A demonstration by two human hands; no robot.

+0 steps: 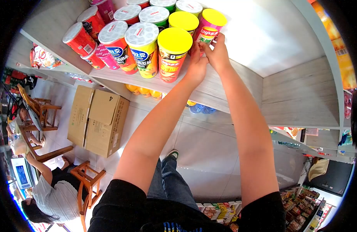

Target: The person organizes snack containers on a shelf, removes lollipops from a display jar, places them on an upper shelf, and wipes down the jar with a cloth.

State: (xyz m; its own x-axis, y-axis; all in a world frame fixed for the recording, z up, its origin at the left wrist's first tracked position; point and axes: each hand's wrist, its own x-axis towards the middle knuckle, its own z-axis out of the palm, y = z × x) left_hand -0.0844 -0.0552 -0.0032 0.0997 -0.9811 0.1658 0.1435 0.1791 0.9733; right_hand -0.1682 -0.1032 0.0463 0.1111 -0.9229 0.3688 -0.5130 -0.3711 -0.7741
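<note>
Reaching in: left hand (197,70) just beside front can (172,63), finger closure can't tell | wrist nudge could tip that can off shelf (211,89) | right hand (218,55), fingers clamped low on pink can (206,32), shelf's rightmost

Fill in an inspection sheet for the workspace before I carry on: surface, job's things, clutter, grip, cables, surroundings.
Surface: pale wood-grain shelf, with pale-lidded canisters grouped toward the picture's left.
Job's things: pink canister with yellow lid; two more yellow-lidded canisters nearby.
Clutter: cardboard box on the floor.
Grip: right grip closed on the pink canister's lower part; left grip close beside, contact partly hidden.
Cables: nothing seen.
Surroundings: another person at lower left; packaged goods at lower right.
</note>
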